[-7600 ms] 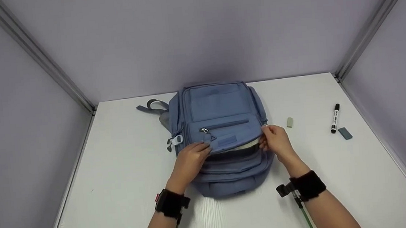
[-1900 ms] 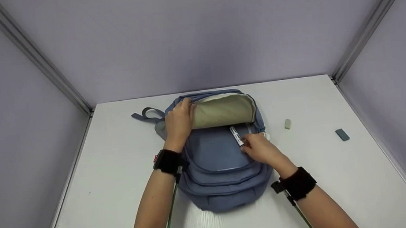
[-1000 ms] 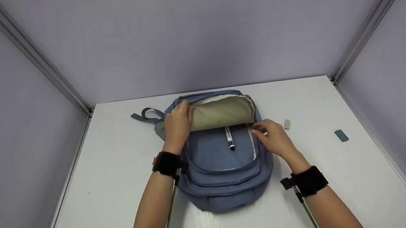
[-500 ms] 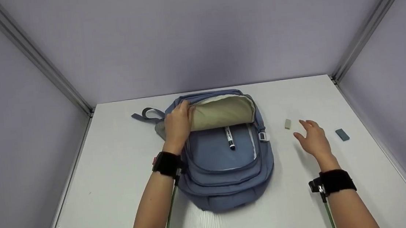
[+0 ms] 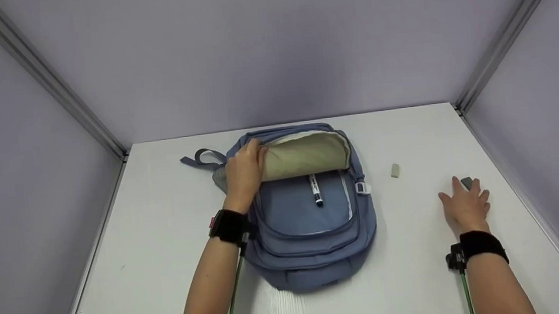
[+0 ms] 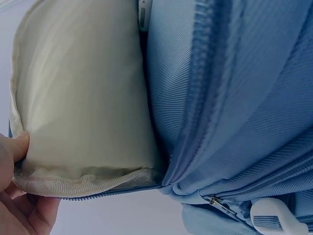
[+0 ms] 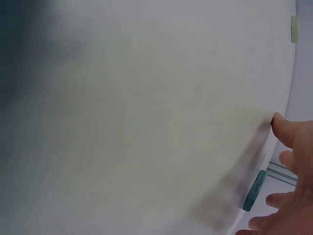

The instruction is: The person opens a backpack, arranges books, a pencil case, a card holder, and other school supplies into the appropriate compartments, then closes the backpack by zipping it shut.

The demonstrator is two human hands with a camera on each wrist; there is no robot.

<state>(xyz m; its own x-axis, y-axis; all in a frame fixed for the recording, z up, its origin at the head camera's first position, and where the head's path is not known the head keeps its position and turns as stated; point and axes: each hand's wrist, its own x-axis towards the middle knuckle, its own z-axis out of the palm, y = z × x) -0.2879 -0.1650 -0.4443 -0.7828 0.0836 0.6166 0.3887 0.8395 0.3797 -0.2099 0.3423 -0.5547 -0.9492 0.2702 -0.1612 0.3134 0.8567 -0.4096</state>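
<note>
Flap held back, other hand at the eraser

From the head view, we saw the left hand (image 5: 244, 172) gripping the bag (image 5: 311, 225) flap, keeping the pocket open where the marker (image 5: 315, 190) lay; the right hand (image 5: 465, 204) hovered spread over the teal eraser (image 5: 466, 181). At the left wrist, the fingers (image 6: 14, 196) pinched the beige lining (image 6: 78, 98). At the right wrist, open fingers (image 7: 288, 132) neared the eraser (image 7: 254, 190) without closing.

Grey eraser (image 5: 466, 181) mostly hidden under right hand (image 5: 465, 205) fingers; right wrist view blurred.
</note>
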